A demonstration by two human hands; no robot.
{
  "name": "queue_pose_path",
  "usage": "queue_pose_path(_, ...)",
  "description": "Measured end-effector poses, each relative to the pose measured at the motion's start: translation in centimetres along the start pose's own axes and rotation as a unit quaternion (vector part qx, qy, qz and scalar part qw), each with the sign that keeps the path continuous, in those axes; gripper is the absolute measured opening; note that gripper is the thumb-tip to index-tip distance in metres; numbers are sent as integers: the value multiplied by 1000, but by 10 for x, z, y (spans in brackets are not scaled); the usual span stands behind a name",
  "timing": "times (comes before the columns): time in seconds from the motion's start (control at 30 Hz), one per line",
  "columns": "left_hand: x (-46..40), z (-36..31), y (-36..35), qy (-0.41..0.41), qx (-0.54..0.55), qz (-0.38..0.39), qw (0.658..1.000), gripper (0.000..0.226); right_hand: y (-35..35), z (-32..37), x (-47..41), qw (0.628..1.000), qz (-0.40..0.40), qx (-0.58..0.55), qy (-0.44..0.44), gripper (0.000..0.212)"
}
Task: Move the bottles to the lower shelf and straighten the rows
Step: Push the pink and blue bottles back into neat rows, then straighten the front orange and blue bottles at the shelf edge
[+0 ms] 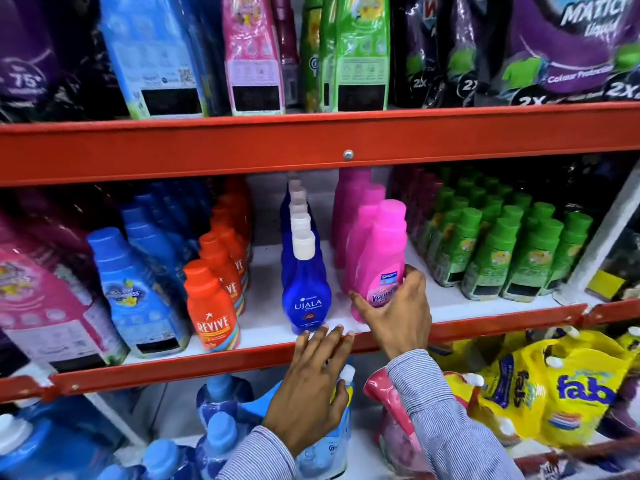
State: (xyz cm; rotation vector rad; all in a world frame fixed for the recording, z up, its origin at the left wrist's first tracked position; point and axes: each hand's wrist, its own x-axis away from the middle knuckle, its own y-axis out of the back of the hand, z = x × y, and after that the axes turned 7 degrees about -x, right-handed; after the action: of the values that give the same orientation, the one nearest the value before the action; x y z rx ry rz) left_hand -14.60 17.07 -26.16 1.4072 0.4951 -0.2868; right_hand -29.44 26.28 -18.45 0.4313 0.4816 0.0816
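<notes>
Right hand [398, 317] fingers wrap the pink bottle [381, 261].

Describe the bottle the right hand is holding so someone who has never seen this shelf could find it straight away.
Start at the middle shelf, with its red front rail. Right of the single-file row of dark blue Ujala bottles stands a row of pink bottles; the one meant is the front pink bottle, gripped low down by the right hand. It alone shows a purple label, and the green-capped bottles start just beyond it.
</notes>
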Motion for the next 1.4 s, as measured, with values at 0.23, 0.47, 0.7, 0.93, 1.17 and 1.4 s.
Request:
queue_pose_path(0.23,4,5,5,-6,13,-18,1000,73,-1,-3,1,1000,20,9,-8,91)
queue_pose_path(0.47,34,45,35,32,118,-99,988,65,-4,6,28,984,-110,-94,109,67)
queue_pose_path(0.7,74,77,75,231,201,-233,923,34,-33,58,95,940,-46,-257,220,11)
queue_pose_path(0.93,86,94,93,417,444,-192,769,46,-79,84,132,890,250,-381,-16,52)
queue_pose_path(1.17,72,101,102,381,535,-147,740,74,-97,93,127,894,316,-317,-32,66)
queue_pose_path(1.4,67,109,104,344,550,-125,751,60,-103,88,128,903,294,-311,-28,59)
